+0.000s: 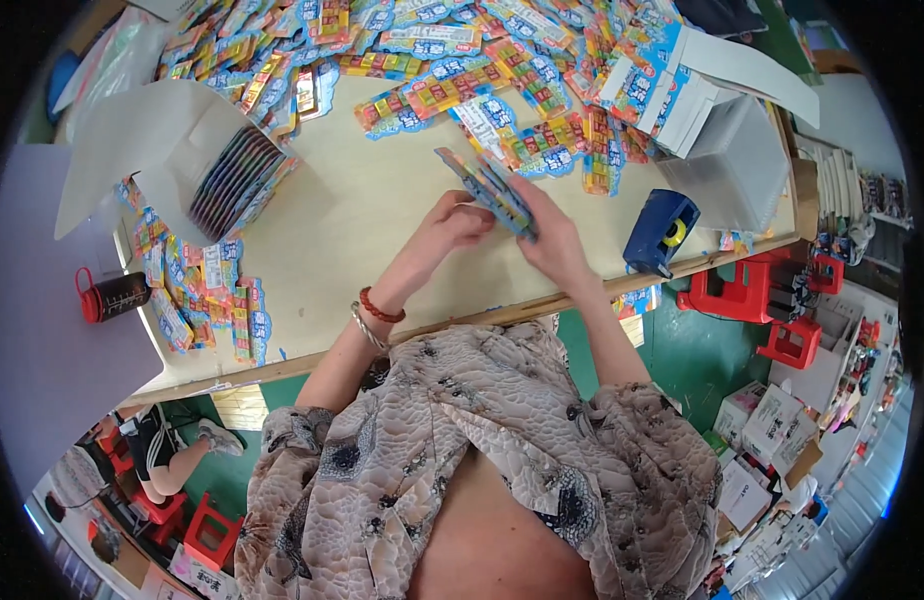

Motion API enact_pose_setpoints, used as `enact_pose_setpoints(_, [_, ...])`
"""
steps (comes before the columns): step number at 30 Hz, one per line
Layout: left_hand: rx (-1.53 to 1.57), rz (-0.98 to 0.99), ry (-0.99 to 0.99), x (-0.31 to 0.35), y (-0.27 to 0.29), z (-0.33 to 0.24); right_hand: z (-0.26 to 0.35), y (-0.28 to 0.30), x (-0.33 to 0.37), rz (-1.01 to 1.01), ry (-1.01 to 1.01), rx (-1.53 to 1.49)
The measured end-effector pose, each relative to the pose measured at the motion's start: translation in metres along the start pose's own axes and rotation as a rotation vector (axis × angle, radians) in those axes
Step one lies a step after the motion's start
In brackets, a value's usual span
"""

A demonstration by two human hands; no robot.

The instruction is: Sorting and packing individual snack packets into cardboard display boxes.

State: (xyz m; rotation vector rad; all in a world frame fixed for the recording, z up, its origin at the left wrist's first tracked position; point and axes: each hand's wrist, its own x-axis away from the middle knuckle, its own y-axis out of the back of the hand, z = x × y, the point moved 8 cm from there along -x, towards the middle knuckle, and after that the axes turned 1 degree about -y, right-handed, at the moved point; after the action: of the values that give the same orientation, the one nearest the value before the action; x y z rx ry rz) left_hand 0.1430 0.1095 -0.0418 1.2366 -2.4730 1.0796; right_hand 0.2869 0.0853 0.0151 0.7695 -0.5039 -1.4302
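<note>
While a small, layered bundle of flat card packs in blue, yellow and orange (499, 197) is gripped by the right hand (554, 240), with fingers closed on its right side, the left hand (450, 228) is held with curled fingers just beside its lower left edge; whether the packs are touched by it cannot be told. The bundle is held above the pale, wood-edged table (352, 220), to the left of the navy-blue tape dispenser (647, 235) and well apart from it. If the right hand's pressure were eased, or if the packs were unevenly lined up, some could be dropped and lost among the loose heap of bright packs (422, 42) spread beyond and to the left of the dispenser. The dispenser itself, set close to the table's front edge, might be knocked off by a swing of the right forearm (607, 330). In appearance, the bundle is thin, tilted and seen largely edge-on, so its printed faces are mostly hidden and its packs cannot be counted. Similar packs (237, 185) are stood in a tight row in the open white box (172, 110), far to the left of the dispenser
</note>
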Motion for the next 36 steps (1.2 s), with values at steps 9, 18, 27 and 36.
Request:
enact_pose_setpoints(9, [-0.704,-0.067,-0.602,-0.004,0.033,-0.058,-0.024,-0.007,-0.031,0.581,-0.215,-0.27])
enact_pose_setpoints(18, [-0.538,-0.006,-0.46,0.014,0.048,-0.038,-0.011,0.01,-0.022,0.232,-0.135,-0.308])
enact_pose_setpoints(27, [-0.406,-0.003,-0.517,0.001,0.023,-0.033,-0.035,-0.032,0.0,-0.024,-0.147,-0.683])
enact_pose_setpoints(36, [-0.812,-0.128,-0.607,0.022,0.042,-0.019,-0.013,-0.048,0.015,-0.279,-0.168,-0.895])
